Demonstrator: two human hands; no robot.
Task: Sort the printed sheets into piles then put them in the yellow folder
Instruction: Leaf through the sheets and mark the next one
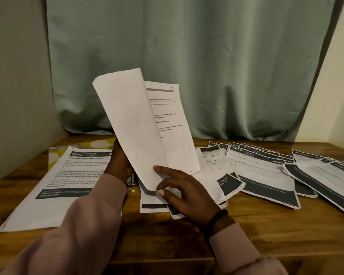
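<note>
I hold a few printed sheets (139, 124) upright above the middle of the wooden table (266, 231). My left hand (118, 163) grips them from behind at their left edge. My right hand (179, 189) pinches the bottom corner of the front sheet, which curls back and shows its blank side. Behind it a page marked "P2" faces me. A sheet headed "2652 Screen Cleaning Check" (54, 187) lies flat at the left, on top of the yellow patterned folder (83, 144), whose far edge peeks out. Several more printed sheets (266, 167) lie fanned across the right.
A small pile of sheets (157, 205) lies under my hands. Part of a dark metal object (131, 181) shows beside my left wrist. A green curtain (187, 56) hangs behind the table, and a wall closes in on the left.
</note>
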